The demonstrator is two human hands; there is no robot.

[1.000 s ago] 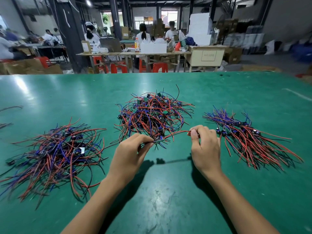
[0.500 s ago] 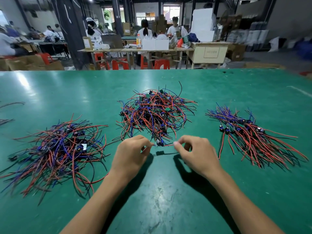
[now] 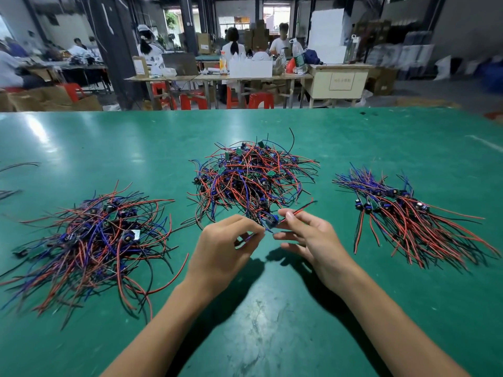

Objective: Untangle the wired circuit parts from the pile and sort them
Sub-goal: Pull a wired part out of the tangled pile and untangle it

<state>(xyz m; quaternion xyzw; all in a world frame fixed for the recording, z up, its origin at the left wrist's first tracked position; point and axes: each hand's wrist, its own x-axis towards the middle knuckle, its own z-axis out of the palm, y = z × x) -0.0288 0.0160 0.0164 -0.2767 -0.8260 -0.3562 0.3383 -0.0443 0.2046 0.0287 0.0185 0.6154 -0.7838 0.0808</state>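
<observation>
Left hand (image 3: pixel 223 246): pinching a wire, apparently of the held part.
Right hand (image 3: pixel 307 235): pinching the wired circuit part's (image 3: pixel 273 220) red lead.
Middle pile (image 3: pixel 253 178): tangled, just beyond both hands.

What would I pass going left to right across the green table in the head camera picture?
Loose left pile of wires → left hand → small wired part pinched between both hands → right hand → neat right bundle. The middle tangled pile sits behind the hands.
</observation>
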